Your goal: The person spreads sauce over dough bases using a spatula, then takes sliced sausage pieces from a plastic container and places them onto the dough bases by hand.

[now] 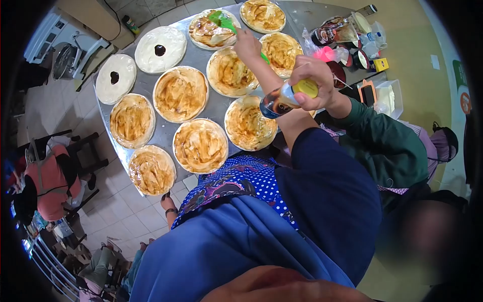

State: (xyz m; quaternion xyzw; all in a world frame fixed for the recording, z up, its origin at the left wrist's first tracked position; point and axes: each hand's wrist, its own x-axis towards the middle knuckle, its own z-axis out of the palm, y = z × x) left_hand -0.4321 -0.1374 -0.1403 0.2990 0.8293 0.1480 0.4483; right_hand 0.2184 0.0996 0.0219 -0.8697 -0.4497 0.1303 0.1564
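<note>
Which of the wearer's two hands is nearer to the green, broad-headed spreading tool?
Right. The right hand grips the green spreading tool; the left hand is farther away, beside the grey metal table.

You have pale tiled floor (118,196) around the metal counter (215,108), a dark chair (80,146) at left and a yellowish wall (420,50) at right.

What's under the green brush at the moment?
The green brush, held in the right hand, is over a round dough base streaked brown and white. The patch directly beneath the brush head is covered, so its surface can't be seen.
</note>
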